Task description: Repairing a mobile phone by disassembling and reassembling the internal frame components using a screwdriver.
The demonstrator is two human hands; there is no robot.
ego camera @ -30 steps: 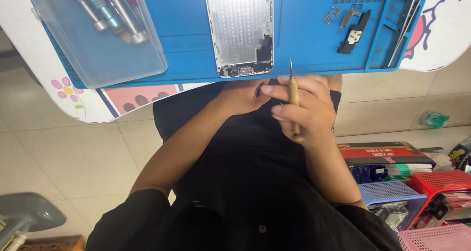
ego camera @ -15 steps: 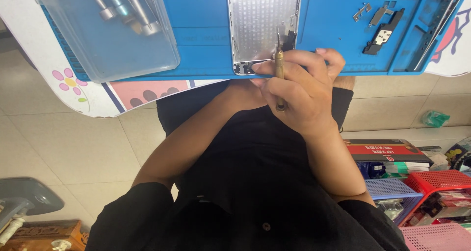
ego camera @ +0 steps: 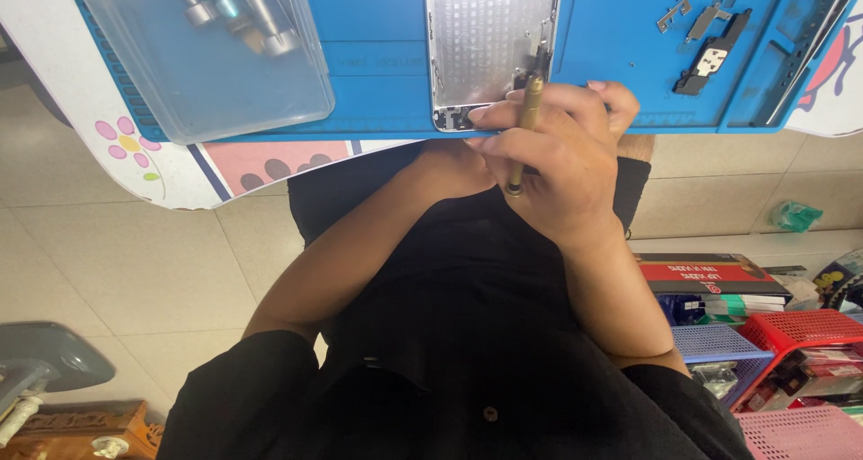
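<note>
Blue ribbed work mat (ego camera: 378, 65) laid over patterned table, bare metal phone back shell (ego camera: 485, 38) rested on it, slim brass-coloured screwdriver (ego camera: 529, 119) clasped by right hand (ego camera: 562, 168), tip set at shell's lower edge, left hand (ego camera: 449, 168) mostly hidden, grip unclear.

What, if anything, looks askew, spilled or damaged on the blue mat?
Nothing stands out. The phone shell lies flat on the mat, the right hand holds a screwdriver to it, and small parts lie nearby.

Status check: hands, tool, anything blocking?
Right hand gripping brass screwdriver, tip at phone housing near edge. Left hand mostly hidden under right. Nothing blocking on blue mat.
</note>
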